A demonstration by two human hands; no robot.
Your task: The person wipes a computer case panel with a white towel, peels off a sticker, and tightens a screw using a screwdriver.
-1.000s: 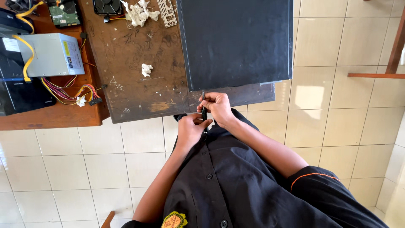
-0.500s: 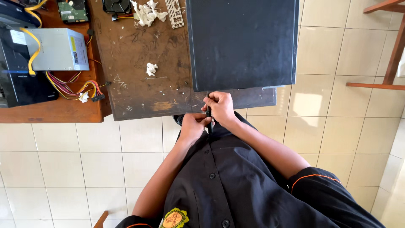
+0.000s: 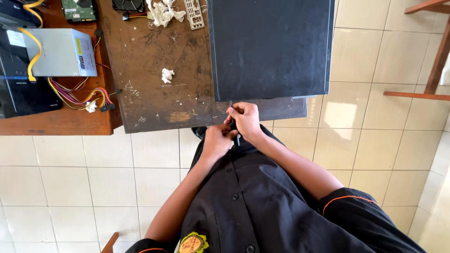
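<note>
Black case [image 3: 269, 47] edge — both hands [image 3: 232, 129] pinch a screwdriver [image 3: 233, 125].

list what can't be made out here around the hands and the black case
Head view only:
- Thin dark tool: mostly wrapped by the right hand and left hand; its tip and kind cannot be told.
- Black computer case: top cut off by the frame edge; its near face points away from the camera.
- Green circuit board: cut by the top edge, parts too small.
- Black device: cut by the left edge.
</note>
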